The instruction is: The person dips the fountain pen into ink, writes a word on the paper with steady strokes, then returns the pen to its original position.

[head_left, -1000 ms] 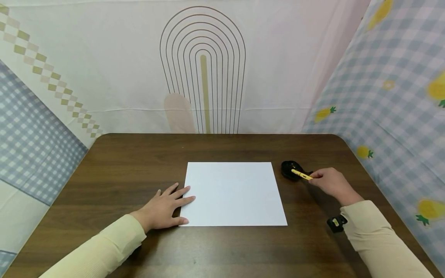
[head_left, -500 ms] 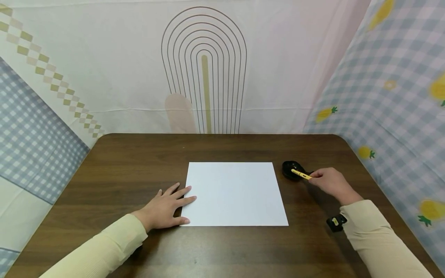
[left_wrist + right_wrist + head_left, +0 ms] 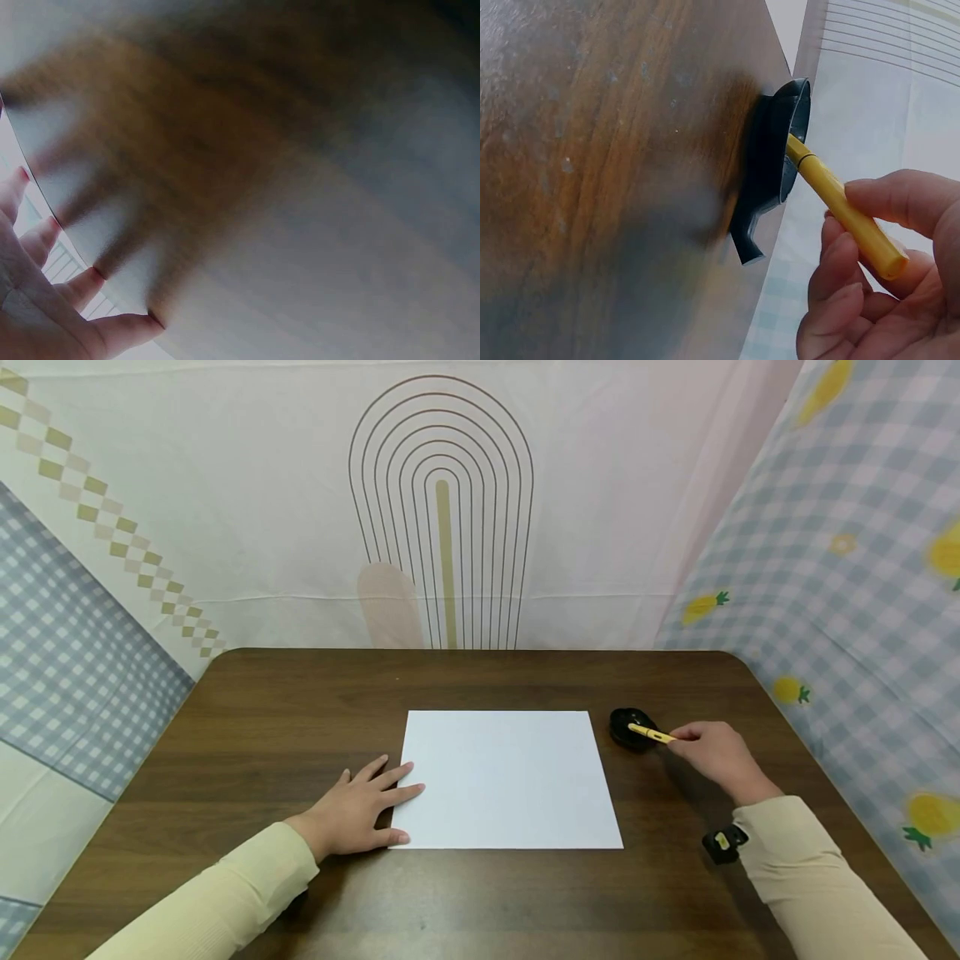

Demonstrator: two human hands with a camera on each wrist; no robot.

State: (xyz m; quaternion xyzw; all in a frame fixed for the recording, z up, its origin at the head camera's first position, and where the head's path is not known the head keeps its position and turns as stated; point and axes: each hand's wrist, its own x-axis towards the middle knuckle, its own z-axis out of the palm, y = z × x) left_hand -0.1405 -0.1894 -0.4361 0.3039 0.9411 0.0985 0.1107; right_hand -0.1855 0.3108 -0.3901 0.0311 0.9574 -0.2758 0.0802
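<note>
Yellow pen (image 3: pixel 847 206), pinched by the right hand (image 3: pixel 718 758), dips into the black dish (image 3: pixel 767 146) beside the white paper (image 3: pixel 510 781) on the desk (image 3: pixel 465 902)! Left hand (image 3: pixel 352 814), fingers spread wide, rests on the paper's left edge.

right hand (image 3: pixel 716 756): open from above | yellow pen (image 3: pixel 826 187) juts ahead-left of grip | black dish (image 3: pixel 622 732) blocks at pen's end, handle (image 3: pixel 748 241) pointing back to hand | near side of grip: bare table (image 3: pixel 652 877) | left: flat paper (image 3: pixel 513 781), passable over top; left hand (image 3: pixel 352 814) blocks its left edge
</note>
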